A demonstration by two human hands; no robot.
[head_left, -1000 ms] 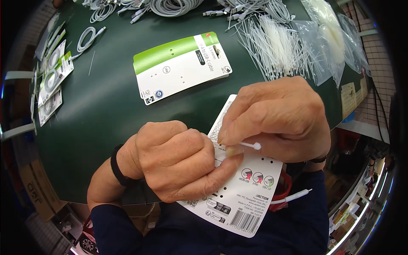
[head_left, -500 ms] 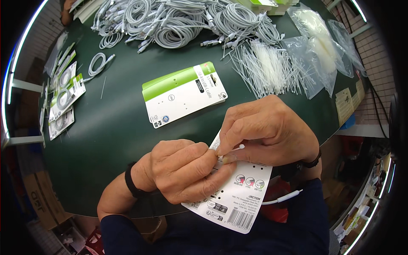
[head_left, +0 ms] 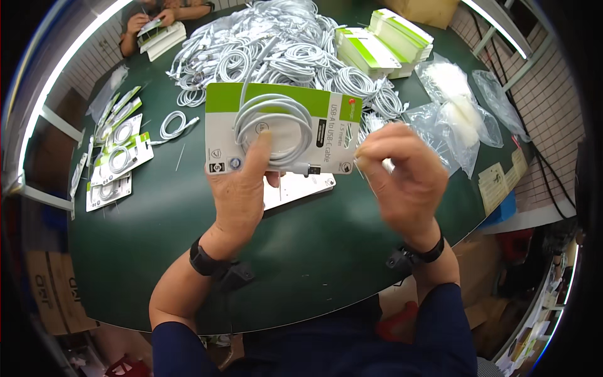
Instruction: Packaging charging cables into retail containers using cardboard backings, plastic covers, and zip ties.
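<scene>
My left hand grips a green-and-white packaging card, raised above the table. Its thumb lies across a coiled grey-white USB cable on the card's front, with the fingers behind. One cable end sticks up past the top edge; the USB plug points right along the bottom edge. Beside the card's right edge, my right hand has thumb and forefinger pinched together; what lies between them is too small to make out. More cards lie on the table, partly hidden behind the held one.
A large heap of coiled cables covers the back of the green table. White cable ties, plastic bags and card stacks are at right. Carded cables and a loose cable lie left. Another person's hands hold a card far left.
The card has been turned from its printed back to its cable side and lifted away from my body. My right hand has left the card's back for its right side. The view has shifted.
</scene>
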